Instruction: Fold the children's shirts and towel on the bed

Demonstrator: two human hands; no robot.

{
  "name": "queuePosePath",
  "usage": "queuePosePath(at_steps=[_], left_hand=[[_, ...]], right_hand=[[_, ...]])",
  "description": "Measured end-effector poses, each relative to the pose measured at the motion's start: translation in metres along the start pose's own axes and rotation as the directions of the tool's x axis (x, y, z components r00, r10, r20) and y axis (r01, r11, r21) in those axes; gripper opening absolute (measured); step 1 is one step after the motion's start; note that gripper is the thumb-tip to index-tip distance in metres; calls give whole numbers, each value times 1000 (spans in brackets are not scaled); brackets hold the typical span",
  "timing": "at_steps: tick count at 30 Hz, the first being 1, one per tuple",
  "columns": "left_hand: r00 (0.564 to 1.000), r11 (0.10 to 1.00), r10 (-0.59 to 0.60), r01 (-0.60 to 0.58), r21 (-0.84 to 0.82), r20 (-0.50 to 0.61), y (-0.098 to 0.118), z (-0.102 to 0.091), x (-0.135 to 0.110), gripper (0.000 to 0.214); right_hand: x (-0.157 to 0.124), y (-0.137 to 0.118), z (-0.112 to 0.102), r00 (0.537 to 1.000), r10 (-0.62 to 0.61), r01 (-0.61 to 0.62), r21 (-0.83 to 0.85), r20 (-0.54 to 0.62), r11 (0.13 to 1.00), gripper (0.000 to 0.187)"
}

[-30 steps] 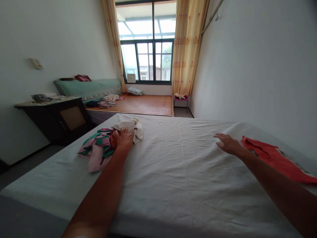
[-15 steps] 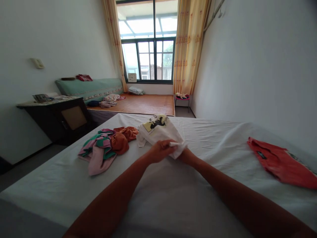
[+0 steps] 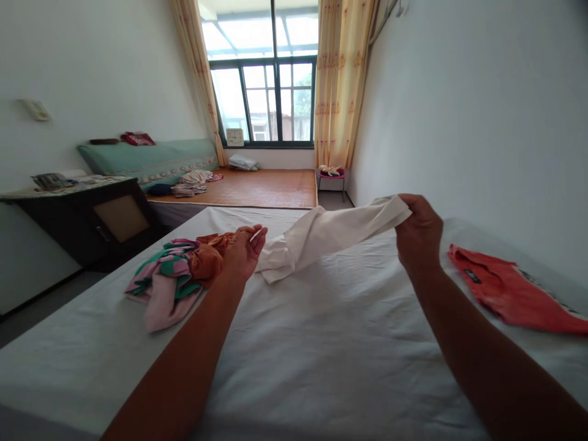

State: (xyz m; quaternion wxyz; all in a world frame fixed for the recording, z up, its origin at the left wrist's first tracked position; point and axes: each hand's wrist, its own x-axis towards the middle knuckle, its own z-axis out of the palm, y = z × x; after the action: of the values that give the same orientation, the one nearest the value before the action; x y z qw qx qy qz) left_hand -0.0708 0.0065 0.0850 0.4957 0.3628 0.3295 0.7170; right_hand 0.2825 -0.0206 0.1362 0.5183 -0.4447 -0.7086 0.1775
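Observation:
My right hand [image 3: 418, 231] is closed on one end of a white garment [image 3: 321, 236] and holds it up above the bed. The garment stretches leftward and droops to the white sheet [image 3: 331, 343]. My left hand [image 3: 245, 248] is beside its lower end, palm turned up, fingers apart, holding nothing. Just left of that hand lies a pile of clothes [image 3: 177, 272]: an orange piece, a green-and-pink striped one, a pale pink one.
A red garment [image 3: 509, 288] lies flat on the sheet by the right wall. A dark cabinet [image 3: 92, 223] stands left of the bed. Beyond are a second bed with a mat [image 3: 257, 187], a small stool [image 3: 331, 174], a window and yellow curtains.
The white garment has come off the pile to the middle. My right hand now lifts one end up and to the right. My left hand has let go and opened.

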Motion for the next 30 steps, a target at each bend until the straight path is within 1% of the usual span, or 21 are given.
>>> queuePosePath(at_steps=[1,3,5,6,7,8,10,11,12,13,14,15,16,18,20,21,23,25,26,28,30], left_hand=[[1000,999,-22,22,31,-18,-1,-7,4,11],[998,987,-62,61,150,-1,-4,-21,10,15],[995,933,-86,62,355,53,-7,-34,15,21],[992,878,-88,35,478,89,-10,-40,16,24],[988,801,-83,-12,599,131,-14,-45,18,26],[982,704,-75,-71,707,174,-18,-48,19,28],[964,485,-71,-192,853,257,-28,-52,19,33],[952,390,-87,-238,889,292,-34,-52,18,36],[941,317,-112,-270,909,319,-38,-50,16,40],[929,270,-144,-295,917,341,-42,-48,14,45],[914,250,-180,-314,916,363,-44,-45,11,50],[896,252,-215,-333,909,388,-45,-42,8,56],[878,273,-242,-347,897,413,-45,-39,5,60],[847,361,-261,-359,861,463,-40,-33,0,60],[851,502,-224,-317,805,475,-31,-29,-1,52],[873,586,-182,-273,763,452,-25,-27,-1,47],[935,761,-75,-170,626,345,-13,-25,2,45],[981,895,20,-104,435,195,-2,-22,7,45],[991,936,50,-91,341,127,2,-20,8,45],[995,975,85,-96,202,60,6,-16,10,41],[990,983,111,-122,140,82,3,-12,8,40]], right_hand=[[-4,-14,-6,995,-42,42,7,90,999,35],[-11,-34,-14,933,-110,119,-7,342,993,32],[-12,-34,-22,811,-94,173,-83,578,981,26],[-10,-26,-26,774,-47,192,-163,632,968,22],[-6,-15,-30,779,18,201,-276,627,940,21],[-3,-3,-32,814,86,194,-409,574,892,20],[2,21,-30,913,164,125,-640,373,758,24],[2,29,-25,929,177,101,-685,324,722,26],[1,34,-17,913,187,117,-672,362,731,28],[-3,35,-5,861,185,166,-604,474,779,32],[-9,33,8,779,154,220,-496,608,840,37],[-16,29,23,681,95,268,-367,727,891,45],[-23,24,37,617,23,312,-272,787,910,56],[-33,16,61,577,-63,409,-221,814,885,63],[-34,16,70,595,-68,439,-252,801,862,41],[-31,20,67,620,-58,403,-254,783,879,29],[-19,31,53,742,-26,212,-198,670,957,27],[-5,46,33,890,60,-37,-59,451,998,42],[0,54,25,934,118,-128,7,337,992,48],[7,69,15,963,200,-211,45,181,976,55],[8,82,15,963,224,-219,-52,150,974,52]])
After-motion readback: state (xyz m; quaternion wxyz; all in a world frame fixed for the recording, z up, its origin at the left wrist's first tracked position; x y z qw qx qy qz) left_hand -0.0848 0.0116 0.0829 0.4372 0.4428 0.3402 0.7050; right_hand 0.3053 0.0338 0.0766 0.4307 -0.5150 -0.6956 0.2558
